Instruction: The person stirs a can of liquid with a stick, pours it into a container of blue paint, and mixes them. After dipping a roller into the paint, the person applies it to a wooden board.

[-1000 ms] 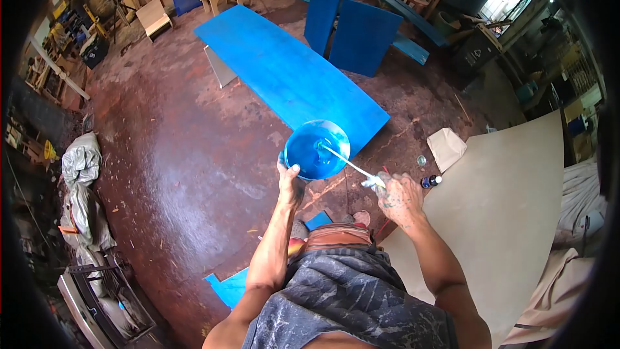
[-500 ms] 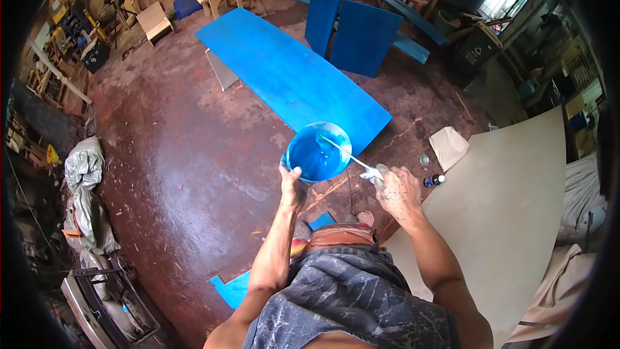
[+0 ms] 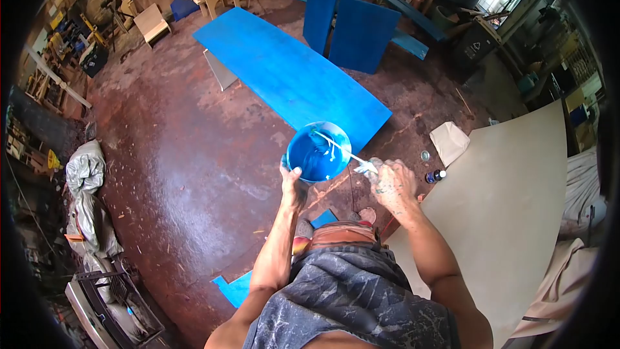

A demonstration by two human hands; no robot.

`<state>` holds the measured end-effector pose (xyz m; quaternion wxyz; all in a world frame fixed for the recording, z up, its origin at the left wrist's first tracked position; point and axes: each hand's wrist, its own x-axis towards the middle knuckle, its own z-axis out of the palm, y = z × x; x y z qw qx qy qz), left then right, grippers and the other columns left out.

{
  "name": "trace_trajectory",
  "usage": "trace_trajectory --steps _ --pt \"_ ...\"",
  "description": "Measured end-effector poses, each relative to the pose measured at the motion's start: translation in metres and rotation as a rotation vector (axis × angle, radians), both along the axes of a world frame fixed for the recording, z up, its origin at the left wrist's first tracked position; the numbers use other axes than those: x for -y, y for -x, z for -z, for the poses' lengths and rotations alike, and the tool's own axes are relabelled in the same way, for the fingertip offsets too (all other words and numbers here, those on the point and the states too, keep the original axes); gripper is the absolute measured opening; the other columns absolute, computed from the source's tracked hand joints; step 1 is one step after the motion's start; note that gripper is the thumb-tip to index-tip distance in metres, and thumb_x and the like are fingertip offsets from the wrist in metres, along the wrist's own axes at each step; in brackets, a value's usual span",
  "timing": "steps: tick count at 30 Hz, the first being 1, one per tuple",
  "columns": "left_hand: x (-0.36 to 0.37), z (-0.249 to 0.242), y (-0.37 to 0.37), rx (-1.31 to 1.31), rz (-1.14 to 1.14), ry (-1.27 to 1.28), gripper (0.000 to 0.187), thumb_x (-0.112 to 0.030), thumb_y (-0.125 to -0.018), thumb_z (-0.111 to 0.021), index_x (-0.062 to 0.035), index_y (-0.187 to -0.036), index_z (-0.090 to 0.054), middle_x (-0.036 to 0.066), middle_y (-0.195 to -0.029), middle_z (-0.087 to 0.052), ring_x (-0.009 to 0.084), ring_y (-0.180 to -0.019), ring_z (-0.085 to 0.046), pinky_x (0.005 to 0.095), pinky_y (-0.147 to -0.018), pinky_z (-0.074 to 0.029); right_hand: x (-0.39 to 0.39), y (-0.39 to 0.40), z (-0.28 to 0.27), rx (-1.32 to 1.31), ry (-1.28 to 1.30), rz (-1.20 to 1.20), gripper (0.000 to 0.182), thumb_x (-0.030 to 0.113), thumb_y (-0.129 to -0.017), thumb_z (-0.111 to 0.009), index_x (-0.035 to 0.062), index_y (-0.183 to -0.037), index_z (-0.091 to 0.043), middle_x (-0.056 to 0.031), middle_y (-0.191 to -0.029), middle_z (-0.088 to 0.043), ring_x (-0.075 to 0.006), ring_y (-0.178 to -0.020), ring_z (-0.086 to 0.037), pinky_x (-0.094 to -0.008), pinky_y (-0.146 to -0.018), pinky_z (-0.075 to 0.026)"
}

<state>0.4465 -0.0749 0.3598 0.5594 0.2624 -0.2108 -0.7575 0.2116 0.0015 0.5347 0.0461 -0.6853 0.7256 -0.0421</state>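
My left hand (image 3: pixel 294 181) is wrapped round the lower left side of a white bucket (image 3: pixel 347 141), its thumb showing against the wall. Blue paint (image 3: pixel 309 160) lies inside, with pale streaks on its surface. A thin white stick (image 3: pixel 349 154) slants over the bucket's right rim, its far end down in the paint. My right hand (image 3: pixel 394 187), spotted with paint, is closed on the stick's near end, where a whitish lump sticks out by the fingers. Behind the bucket stretches a long blue-painted board (image 3: pixel 290 71), raised off the floor on a support.
Two blue panels (image 3: pixel 363 35) stand upright beyond the board. A large beige sheet (image 3: pixel 497 200) spreads along my right, near a small dark bottle (image 3: pixel 436 176), a glass jar (image 3: pixel 424 155) and a cream bag (image 3: pixel 449 143). Silvery sacks (image 3: pixel 86 168) lie on the left.
The stick's far end has shifted slightly left in the paint, and pale streaks now show more on the surface. My right hand moved slightly; the left still supports the bucket.
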Motion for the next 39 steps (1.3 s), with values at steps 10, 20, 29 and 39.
trace_trajectory --steps 10,20,29,39 --pt "-0.008 0.003 0.009 -0.045 0.009 0.014 0.11 -0.037 -0.081 -0.085 -0.0194 -0.162 -0.012 0.016 -0.158 -0.034 0.0382 -0.144 -0.044 0.066 -0.107 -0.049 -0.011 -0.011 0.005 0.101 -0.094 -0.073 0.025 0.03 -0.092 -0.068 0.0112 -0.107 -0.076 -0.0169 -0.097 -0.075 -0.0389 -0.096 -0.071 -0.052 -0.081 -0.057" --pt "-0.003 0.002 0.003 -0.018 0.011 -0.007 0.115 -0.039 -0.082 -0.085 -0.0189 -0.165 -0.006 0.017 -0.163 -0.028 0.0381 -0.147 -0.039 0.0667 -0.108 -0.047 -0.021 0.009 -0.023 0.007 -0.184 -0.017 0.021 0.025 -0.091 -0.07 0.0113 -0.107 -0.073 -0.0156 -0.089 -0.074 -0.0389 -0.088 -0.071 -0.0524 -0.077 -0.057" --pt "-0.004 -0.007 0.007 -0.074 0.031 0.01 0.108 -0.038 -0.081 -0.085 -0.02 -0.161 -0.014 0.014 -0.16 -0.033 0.0365 -0.147 -0.04 0.0676 -0.108 -0.046 -0.008 0.005 -0.015 0.437 -0.104 0.097 0.021 0.022 -0.094 -0.071 0.0109 -0.111 -0.077 -0.0194 -0.091 -0.075 -0.0423 -0.085 -0.071 -0.0499 -0.078 -0.057" --pt "0.009 -0.015 0.007 0.035 -0.019 0.038 0.104 -0.052 -0.082 -0.082 -0.0168 -0.163 -0.028 0.013 -0.161 -0.04 0.0363 -0.146 -0.044 0.0661 -0.11 -0.046 -0.038 0.022 -0.012 0.852 0.147 0.231 0.024 0.008 -0.096 -0.073 0.0039 -0.12 -0.076 -0.0122 -0.092 -0.075 -0.0196 -0.075 -0.07 -0.0343 -0.068 -0.055"
